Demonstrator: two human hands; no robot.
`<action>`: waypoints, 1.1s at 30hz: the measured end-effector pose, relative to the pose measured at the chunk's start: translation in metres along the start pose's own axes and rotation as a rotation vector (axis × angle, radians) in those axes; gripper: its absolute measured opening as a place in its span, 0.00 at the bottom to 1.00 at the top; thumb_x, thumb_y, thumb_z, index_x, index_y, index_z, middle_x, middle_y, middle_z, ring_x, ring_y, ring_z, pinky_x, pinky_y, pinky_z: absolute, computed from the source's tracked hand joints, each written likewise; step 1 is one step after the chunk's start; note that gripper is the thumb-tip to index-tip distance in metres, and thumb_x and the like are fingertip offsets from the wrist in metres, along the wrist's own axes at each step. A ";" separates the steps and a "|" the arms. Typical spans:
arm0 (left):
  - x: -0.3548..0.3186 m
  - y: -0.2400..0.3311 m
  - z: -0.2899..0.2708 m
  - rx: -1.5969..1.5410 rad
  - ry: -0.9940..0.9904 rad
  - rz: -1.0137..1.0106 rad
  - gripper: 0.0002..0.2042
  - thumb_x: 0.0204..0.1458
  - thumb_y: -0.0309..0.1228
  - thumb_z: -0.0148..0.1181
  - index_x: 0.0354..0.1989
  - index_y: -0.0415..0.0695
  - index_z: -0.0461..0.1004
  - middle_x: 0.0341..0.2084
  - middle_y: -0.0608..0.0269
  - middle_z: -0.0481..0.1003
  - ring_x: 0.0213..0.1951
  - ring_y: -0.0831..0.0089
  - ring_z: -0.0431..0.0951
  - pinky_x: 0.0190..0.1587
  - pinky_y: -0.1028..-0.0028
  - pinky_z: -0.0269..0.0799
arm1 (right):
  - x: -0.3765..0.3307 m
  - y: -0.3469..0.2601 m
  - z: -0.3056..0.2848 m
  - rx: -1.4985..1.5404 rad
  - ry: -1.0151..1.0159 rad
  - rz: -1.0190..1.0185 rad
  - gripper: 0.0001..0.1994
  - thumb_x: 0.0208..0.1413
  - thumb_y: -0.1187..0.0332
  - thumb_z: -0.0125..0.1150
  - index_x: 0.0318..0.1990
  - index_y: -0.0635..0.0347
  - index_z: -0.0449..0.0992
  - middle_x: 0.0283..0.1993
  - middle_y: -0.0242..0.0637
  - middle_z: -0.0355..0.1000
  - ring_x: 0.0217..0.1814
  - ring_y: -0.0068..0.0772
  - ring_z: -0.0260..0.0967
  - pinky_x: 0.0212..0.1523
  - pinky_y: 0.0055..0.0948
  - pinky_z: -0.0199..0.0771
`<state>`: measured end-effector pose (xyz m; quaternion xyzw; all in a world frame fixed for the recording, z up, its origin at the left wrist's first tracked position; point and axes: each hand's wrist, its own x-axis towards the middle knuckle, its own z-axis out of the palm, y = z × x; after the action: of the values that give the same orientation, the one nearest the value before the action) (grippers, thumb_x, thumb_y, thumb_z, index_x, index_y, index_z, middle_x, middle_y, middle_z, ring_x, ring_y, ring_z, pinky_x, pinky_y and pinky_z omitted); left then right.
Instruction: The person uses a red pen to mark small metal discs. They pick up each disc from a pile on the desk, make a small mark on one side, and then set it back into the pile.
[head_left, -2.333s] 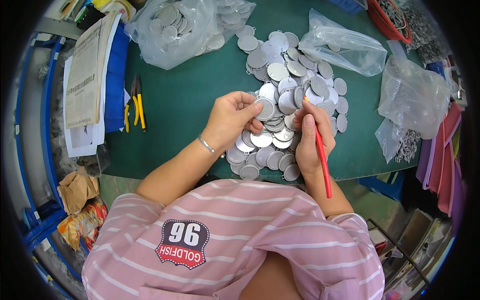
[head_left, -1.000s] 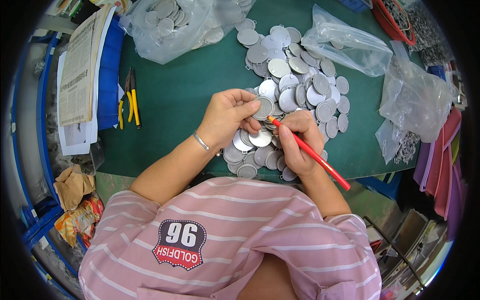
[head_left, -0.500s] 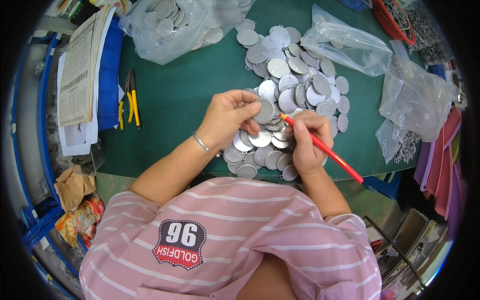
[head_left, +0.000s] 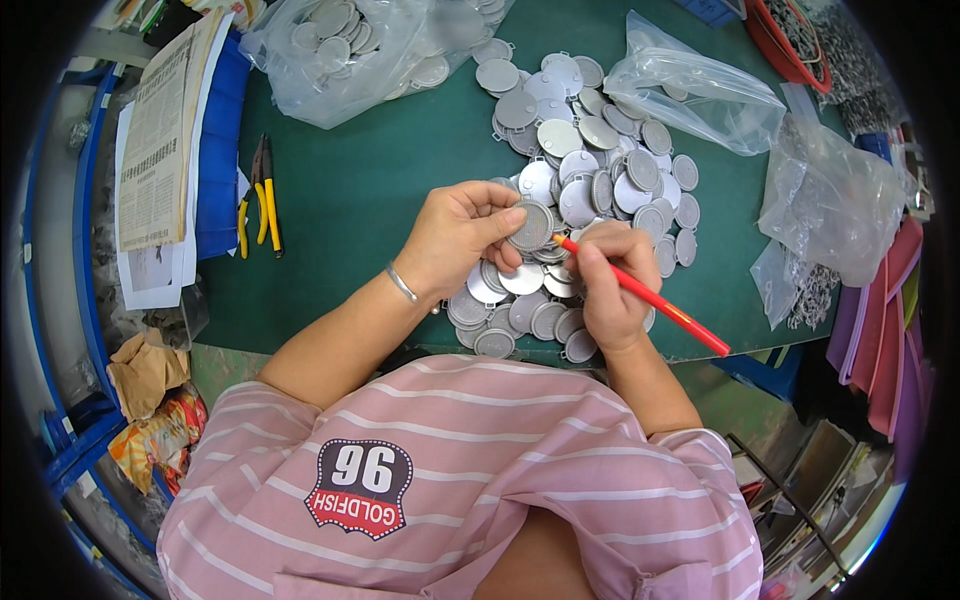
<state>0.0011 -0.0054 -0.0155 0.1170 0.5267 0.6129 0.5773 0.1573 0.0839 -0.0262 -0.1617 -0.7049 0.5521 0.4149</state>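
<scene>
Nearest to my viewpoint, I have the pink striped shirt (head_left: pixel 450 430) across the bottom, with both forearms reaching past it over the green table (head_left: pixel 350 190). The right hand (head_left: pixel 610 285) has its fingers closed around a red pencil-like tool (head_left: pixel 680 318), whose shaft slants down to the right, beyond the table's edge. Its yellowish tip points at the lower right rim of a round grey disc (head_left: pixel 533 224) (from this far off, I can't tell whether the two touch). That disc is pinched between the thumb and fingers of the left hand (head_left: pixel 465 238), textured face up, above the near part of a loose pile of similar discs (head_left: pixel 577 200). A silver bracelet (head_left: pixel 402 285) circles the left wrist.

Well to the left of the hands, I see yellow-handled pliers (head_left: pixel 271 215) lying beside a blue bin (head_left: pixel 223 170). Farther out, a clear bag (head_left: pixel 300 95) holds more discs, another clear bag (head_left: pixel 690 88) lies against the pile's right side, and a red basket (head_left: pixel 785 55) sits at the far right.
</scene>
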 end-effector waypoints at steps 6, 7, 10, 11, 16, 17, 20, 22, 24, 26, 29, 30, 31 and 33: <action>0.001 0.000 -0.001 -0.023 -0.007 -0.008 0.09 0.49 0.24 0.55 0.38 0.32 0.69 0.23 0.59 0.72 0.18 0.77 0.74 0.20 0.80 0.72 | -0.002 -0.003 0.006 -0.018 0.099 0.050 0.04 0.48 0.81 0.53 0.33 0.64 0.69 0.31 0.39 0.71 0.30 0.27 0.66 0.33 0.22 0.65; 0.001 0.000 -0.001 -0.028 -0.015 -0.007 0.10 0.49 0.24 0.55 0.39 0.33 0.68 0.23 0.60 0.72 0.18 0.77 0.74 0.20 0.80 0.72 | -0.001 -0.005 0.007 -0.062 0.113 0.049 0.06 0.48 0.81 0.54 0.35 0.64 0.69 0.33 0.40 0.72 0.32 0.29 0.68 0.35 0.22 0.65; -0.001 0.004 0.001 -0.022 -0.028 -0.003 0.11 0.50 0.24 0.55 0.41 0.34 0.67 0.23 0.61 0.72 0.18 0.77 0.73 0.21 0.80 0.72 | 0.013 -0.009 0.006 -0.261 -0.082 -0.144 0.11 0.45 0.82 0.58 0.38 0.61 0.71 0.41 0.40 0.73 0.38 0.33 0.69 0.43 0.27 0.64; -0.003 0.005 0.002 -0.018 -0.030 -0.001 0.12 0.50 0.24 0.54 0.42 0.34 0.66 0.22 0.61 0.72 0.19 0.77 0.73 0.21 0.80 0.72 | 0.015 -0.010 0.005 -0.320 -0.142 -0.181 0.11 0.45 0.82 0.58 0.38 0.62 0.71 0.39 0.39 0.73 0.37 0.30 0.69 0.41 0.26 0.66; -0.010 0.015 0.003 -0.109 -0.187 -0.105 0.16 0.58 0.38 0.41 0.37 0.34 0.67 0.23 0.59 0.71 0.18 0.76 0.71 0.21 0.78 0.71 | 0.007 -0.019 0.006 0.035 0.153 0.270 0.08 0.48 0.81 0.56 0.36 0.64 0.68 0.31 0.35 0.70 0.30 0.20 0.68 0.30 0.17 0.69; -0.012 0.017 0.004 -0.098 -0.195 -0.088 0.16 0.58 0.37 0.41 0.37 0.34 0.67 0.23 0.59 0.71 0.18 0.76 0.71 0.22 0.78 0.71 | 0.013 -0.025 0.007 0.264 0.189 0.410 0.07 0.48 0.81 0.56 0.35 0.64 0.66 0.31 0.36 0.70 0.29 0.21 0.68 0.30 0.17 0.69; -0.017 0.017 0.008 -0.062 -0.236 -0.041 0.15 0.58 0.36 0.43 0.37 0.34 0.67 0.24 0.59 0.71 0.20 0.76 0.72 0.24 0.77 0.72 | 0.014 -0.024 0.003 0.423 0.224 0.461 0.07 0.49 0.81 0.55 0.35 0.65 0.65 0.32 0.38 0.70 0.29 0.22 0.69 0.29 0.16 0.69; -0.020 0.017 0.011 -0.012 -0.209 -0.027 0.15 0.57 0.36 0.44 0.37 0.34 0.67 0.24 0.59 0.71 0.22 0.75 0.73 0.26 0.77 0.73 | 0.011 -0.024 0.003 0.396 0.225 0.421 0.07 0.49 0.81 0.55 0.35 0.64 0.65 0.33 0.38 0.70 0.29 0.22 0.69 0.29 0.17 0.69; -0.022 0.019 0.013 -0.006 -0.195 -0.044 0.14 0.57 0.35 0.45 0.37 0.33 0.68 0.24 0.59 0.72 0.23 0.74 0.74 0.26 0.77 0.73 | 0.007 -0.022 0.003 0.319 0.223 0.343 0.07 0.49 0.82 0.55 0.35 0.64 0.65 0.34 0.38 0.70 0.29 0.22 0.68 0.29 0.17 0.69; -0.023 0.021 0.014 -0.045 -0.193 -0.093 0.14 0.56 0.35 0.46 0.37 0.33 0.68 0.24 0.58 0.73 0.24 0.74 0.75 0.27 0.77 0.73 | 0.003 -0.019 0.003 0.193 0.218 0.229 0.07 0.48 0.82 0.56 0.34 0.64 0.66 0.34 0.39 0.71 0.29 0.22 0.68 0.29 0.18 0.68; -0.023 0.022 0.014 -0.106 -0.160 -0.102 0.12 0.54 0.32 0.49 0.36 0.33 0.69 0.25 0.57 0.74 0.25 0.73 0.76 0.28 0.77 0.74 | 0.003 -0.017 0.003 -0.063 0.094 -0.064 0.07 0.46 0.84 0.56 0.32 0.65 0.67 0.33 0.42 0.72 0.29 0.22 0.68 0.30 0.19 0.68; -0.023 0.023 0.013 -0.129 -0.143 -0.078 0.11 0.53 0.31 0.51 0.36 0.33 0.69 0.26 0.57 0.74 0.26 0.73 0.76 0.29 0.78 0.75 | 0.005 -0.017 0.003 -0.028 0.072 -0.067 0.07 0.45 0.85 0.56 0.30 0.65 0.67 0.33 0.45 0.72 0.30 0.22 0.68 0.30 0.19 0.67; -0.022 0.024 0.011 -0.152 -0.126 -0.055 0.10 0.52 0.29 0.53 0.36 0.33 0.70 0.26 0.57 0.74 0.26 0.72 0.76 0.29 0.78 0.75 | 0.006 -0.018 0.003 -0.042 0.058 -0.068 0.07 0.45 0.85 0.56 0.31 0.65 0.67 0.33 0.45 0.72 0.30 0.23 0.69 0.30 0.19 0.68; -0.021 0.023 0.009 -0.152 -0.102 -0.009 0.09 0.49 0.26 0.56 0.36 0.34 0.70 0.27 0.57 0.74 0.26 0.72 0.76 0.31 0.78 0.75 | 0.006 -0.020 0.003 -0.071 0.030 -0.068 0.08 0.46 0.85 0.55 0.33 0.65 0.67 0.34 0.45 0.73 0.31 0.24 0.69 0.31 0.19 0.69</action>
<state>0.0011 -0.0131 0.0162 0.1016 0.4491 0.6415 0.6136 0.1564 0.0794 -0.0060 -0.1606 -0.7227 0.5099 0.4381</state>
